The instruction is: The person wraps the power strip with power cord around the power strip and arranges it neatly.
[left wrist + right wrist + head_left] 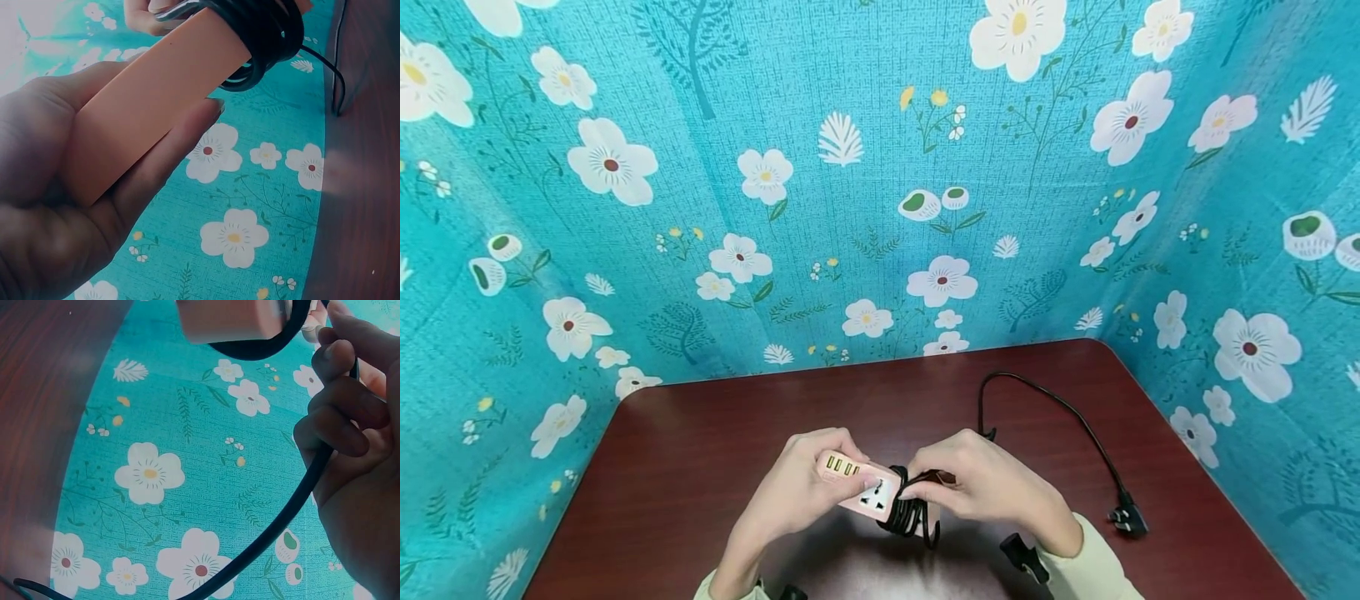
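- Left hand (801, 483) is clamped on a pink power strip (887, 502), thumb pressed across the socket face and fingers round the body. From the left wrist view, the underside is a plain, smooth, flat slab with crisp straight edges, looking more orange there.
- The strip itself is a slim box shape, held up over the near-middle part of the table (700, 450), tilted so the USB end sits higher in the head view. That end has a row of rectangular USB ports (842, 466), then a white socket panel (874, 498) with dark slots.
- Black cable (904, 510) is wound round the other end in a thick, messy bundle: round-section, rubbery-looking stuff, several turns overlapping, one loop drooping past the strip's lower edge.
- Right hand (977, 479) is closed on the cable right beside those turns, thumb and fingertips pinching. The right wrist view has the cord running through the curled fingers and curving away below.
- The loose length lies in a bent arc on the right side of the table, ending in a chunky black plug (1127, 518) with shiny metal pins.
- Tabletop is dark reddish-brown with a slight sheen and rounded far corners.
- Behind it hangs turquoise fabric (850, 250), softly creased, printed with white flowers and leafy sprigs.
- Cream sleeves (1090, 567) on both arms.
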The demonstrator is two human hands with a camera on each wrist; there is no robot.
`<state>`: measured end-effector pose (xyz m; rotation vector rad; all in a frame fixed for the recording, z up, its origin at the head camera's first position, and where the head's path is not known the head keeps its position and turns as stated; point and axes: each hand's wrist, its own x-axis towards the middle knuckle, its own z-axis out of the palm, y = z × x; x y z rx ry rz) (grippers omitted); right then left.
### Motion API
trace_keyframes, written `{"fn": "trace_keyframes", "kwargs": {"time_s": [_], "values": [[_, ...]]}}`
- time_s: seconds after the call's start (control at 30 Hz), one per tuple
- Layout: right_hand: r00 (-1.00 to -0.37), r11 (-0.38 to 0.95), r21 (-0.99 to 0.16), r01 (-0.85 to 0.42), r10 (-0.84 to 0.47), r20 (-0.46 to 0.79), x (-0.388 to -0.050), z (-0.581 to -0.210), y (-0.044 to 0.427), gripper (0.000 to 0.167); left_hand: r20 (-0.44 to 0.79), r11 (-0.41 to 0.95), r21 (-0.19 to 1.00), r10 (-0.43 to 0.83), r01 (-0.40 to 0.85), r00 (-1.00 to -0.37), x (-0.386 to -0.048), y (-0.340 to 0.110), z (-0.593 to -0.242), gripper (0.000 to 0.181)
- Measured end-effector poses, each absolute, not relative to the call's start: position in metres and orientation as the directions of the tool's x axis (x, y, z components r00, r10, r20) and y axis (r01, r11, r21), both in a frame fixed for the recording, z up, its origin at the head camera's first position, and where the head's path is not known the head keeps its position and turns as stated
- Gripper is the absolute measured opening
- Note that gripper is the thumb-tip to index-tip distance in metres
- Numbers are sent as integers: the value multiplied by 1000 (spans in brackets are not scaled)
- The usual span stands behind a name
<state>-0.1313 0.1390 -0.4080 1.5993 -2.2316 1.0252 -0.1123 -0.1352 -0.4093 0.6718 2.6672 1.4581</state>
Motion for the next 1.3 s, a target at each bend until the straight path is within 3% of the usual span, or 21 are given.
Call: {"fn": "trace_keyframes", "kwargs": {"time_s": [0.2, 0.37, 0.5, 0.73, 0.97, 1.3], "values": [[-387, 101, -487, -868, -752, 534, -132, -408, 141, 14, 144, 383, 859, 457, 341, -878, -111, -138, -409, 15], [-353, 46, -485, -873, -746, 565, -135, -412, 140, 23, 157, 281, 890, 552, 360, -819, -112, -139, -411, 14], [-363, 15, -534, -845, -750, 554, -139, -417, 139, 27, 180, 228, 896, 598, 381, -781, -112, -139, -412, 14], [-407, -43, -700, -713, -787, 464, -148, -432, 141, 27, 260, 185, 861, 639, 473, -723, -114, -140, -413, 16], [-353, -196, -817, -543, -829, 433, -153, -444, 142, 18, 302, 38, 898, 671, 438, -678, -114, -136, -418, 15], [-292, -287, -815, -504, -831, 473, -158, -436, 148, 11, 540, -246, 823, 618, 511, -571, -119, -125, -424, 26]]}}
